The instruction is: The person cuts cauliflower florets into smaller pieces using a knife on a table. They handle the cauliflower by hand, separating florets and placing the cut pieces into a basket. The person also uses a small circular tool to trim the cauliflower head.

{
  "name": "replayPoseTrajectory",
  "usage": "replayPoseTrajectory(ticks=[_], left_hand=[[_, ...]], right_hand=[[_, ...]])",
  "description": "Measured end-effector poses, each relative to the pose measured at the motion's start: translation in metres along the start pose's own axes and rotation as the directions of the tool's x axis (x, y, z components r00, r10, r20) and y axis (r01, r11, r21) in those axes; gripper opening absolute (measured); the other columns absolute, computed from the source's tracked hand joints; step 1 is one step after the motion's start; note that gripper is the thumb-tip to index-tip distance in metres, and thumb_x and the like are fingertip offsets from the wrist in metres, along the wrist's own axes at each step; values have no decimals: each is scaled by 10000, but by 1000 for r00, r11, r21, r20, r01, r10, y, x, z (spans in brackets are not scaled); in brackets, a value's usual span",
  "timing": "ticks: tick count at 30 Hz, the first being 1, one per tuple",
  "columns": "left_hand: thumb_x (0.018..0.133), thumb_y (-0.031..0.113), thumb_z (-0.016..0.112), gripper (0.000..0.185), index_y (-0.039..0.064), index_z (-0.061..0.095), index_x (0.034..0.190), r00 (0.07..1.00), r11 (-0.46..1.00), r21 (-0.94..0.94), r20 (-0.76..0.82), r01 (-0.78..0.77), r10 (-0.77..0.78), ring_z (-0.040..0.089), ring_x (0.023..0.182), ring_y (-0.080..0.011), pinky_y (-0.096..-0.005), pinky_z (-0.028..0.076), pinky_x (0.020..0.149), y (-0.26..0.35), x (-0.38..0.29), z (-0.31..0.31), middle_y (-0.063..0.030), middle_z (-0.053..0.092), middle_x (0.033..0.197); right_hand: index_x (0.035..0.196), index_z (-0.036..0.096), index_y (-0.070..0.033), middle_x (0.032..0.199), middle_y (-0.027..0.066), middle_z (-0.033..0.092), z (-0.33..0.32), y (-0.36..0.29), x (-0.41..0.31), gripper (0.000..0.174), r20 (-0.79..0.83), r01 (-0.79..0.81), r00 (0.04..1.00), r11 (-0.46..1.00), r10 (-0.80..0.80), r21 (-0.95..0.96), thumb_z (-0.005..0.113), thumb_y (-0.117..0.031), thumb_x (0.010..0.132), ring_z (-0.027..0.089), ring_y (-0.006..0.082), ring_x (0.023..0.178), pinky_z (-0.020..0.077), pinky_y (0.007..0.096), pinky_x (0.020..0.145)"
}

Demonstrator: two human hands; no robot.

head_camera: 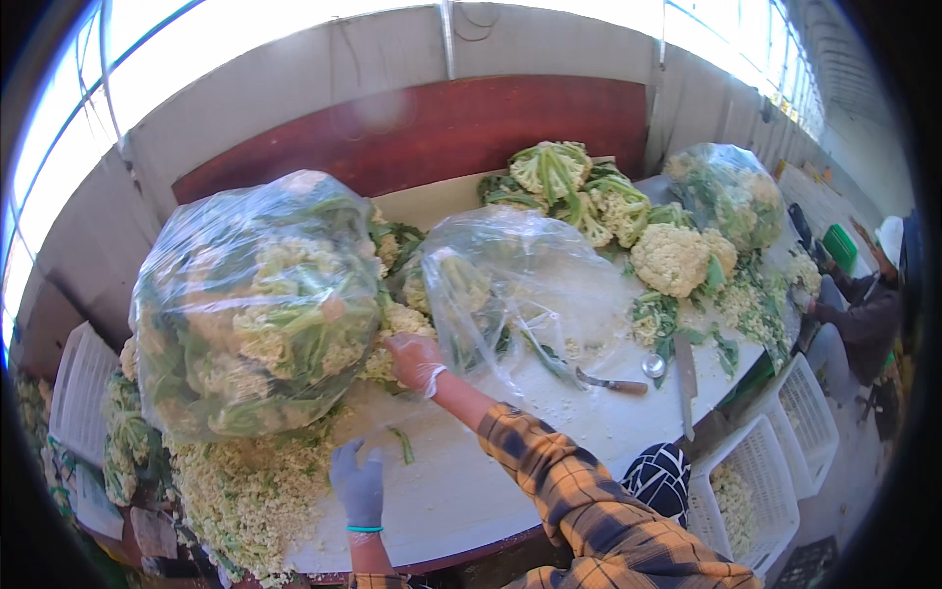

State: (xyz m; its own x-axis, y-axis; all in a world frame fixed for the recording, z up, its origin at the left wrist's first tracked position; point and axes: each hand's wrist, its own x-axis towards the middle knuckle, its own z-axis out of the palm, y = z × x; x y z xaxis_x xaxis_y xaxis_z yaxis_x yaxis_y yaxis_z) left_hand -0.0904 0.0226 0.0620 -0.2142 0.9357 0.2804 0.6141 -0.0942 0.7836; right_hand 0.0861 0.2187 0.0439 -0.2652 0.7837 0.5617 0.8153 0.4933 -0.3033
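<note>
My left hand, in a grey glove with a green band at the wrist, is over the white tabletop, fingers apart and holding nothing. Just left of it spreads a heap of cauliflower crumbs and small florets. My right hand, in a thin clear glove, reaches to cauliflower pieces beside a large clear plastic bag packed with cauliflower heads. Its fingertips are partly hidden, so a grip cannot be told. A second clear bag lies slack to the right, with cauliflower inside its left part.
A hooked knife, a round metal object and a long-bladed knife lie at right. Cauliflower heads and another filled bag stand behind. White crates sit below the table's edge. A co-worker sits far right.
</note>
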Motion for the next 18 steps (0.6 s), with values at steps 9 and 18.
replayPoseTrajectory(ticks=[9,18], left_hand=[[807,147,709,335,-36,668,1084,997,993,91,34,-77,74,619,967,-356,-426,490,879,-7,0,11,-195,642,1012],[828,208,711,323,-10,675,1062,963,964,146,188,-222,193,626,969,-368,-444,493,877,22,-43,44,-200,651,1007]], right_hand=[[943,657,-75,909,148,677,-57,21,-84,186,18,-93,996,995,93,29,630,-252,893,671,333,882,530,453,755],[910,774,-124,888,116,763,-252,166,-297,219,169,-488,738,690,653,-535,560,-123,864,753,291,844,592,430,701]])
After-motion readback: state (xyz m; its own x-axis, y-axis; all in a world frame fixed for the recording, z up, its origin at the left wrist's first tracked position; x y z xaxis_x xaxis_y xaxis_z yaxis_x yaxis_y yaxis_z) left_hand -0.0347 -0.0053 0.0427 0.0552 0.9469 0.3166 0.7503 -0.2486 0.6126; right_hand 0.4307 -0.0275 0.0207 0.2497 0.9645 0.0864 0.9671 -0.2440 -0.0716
